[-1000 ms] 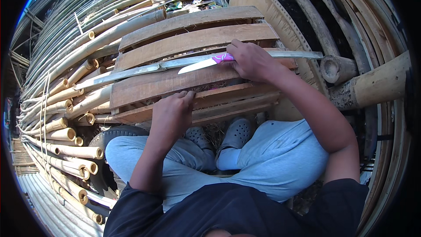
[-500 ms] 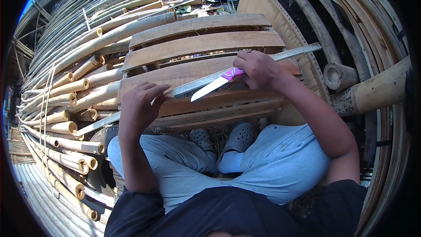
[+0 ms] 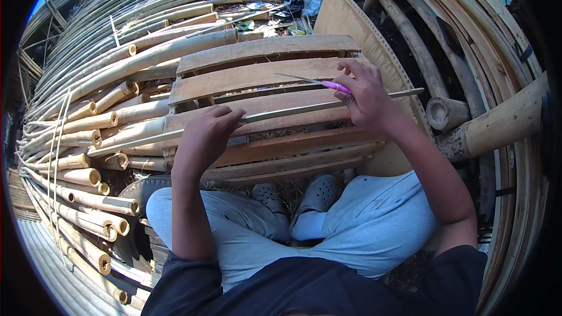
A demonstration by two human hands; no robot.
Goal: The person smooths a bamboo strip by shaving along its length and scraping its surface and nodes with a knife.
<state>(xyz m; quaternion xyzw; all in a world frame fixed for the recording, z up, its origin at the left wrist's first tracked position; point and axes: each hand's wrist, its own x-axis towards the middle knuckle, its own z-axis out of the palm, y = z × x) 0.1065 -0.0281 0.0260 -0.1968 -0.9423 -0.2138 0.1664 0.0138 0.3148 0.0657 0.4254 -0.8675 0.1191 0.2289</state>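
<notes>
Seemingly positioning the strip (image 3: 293, 110): left grip (image 3: 212, 129) pinches it; right grip (image 3: 367, 90), over it, clasps the knife (image 3: 331, 85); next needs steadiness.

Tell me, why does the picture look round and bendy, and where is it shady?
Head view: a wide fisheye lens leaves black corners and curves the poles; head view: sunlight brightens the wooden slats and long strip, with dark shadow between the slats.
</notes>
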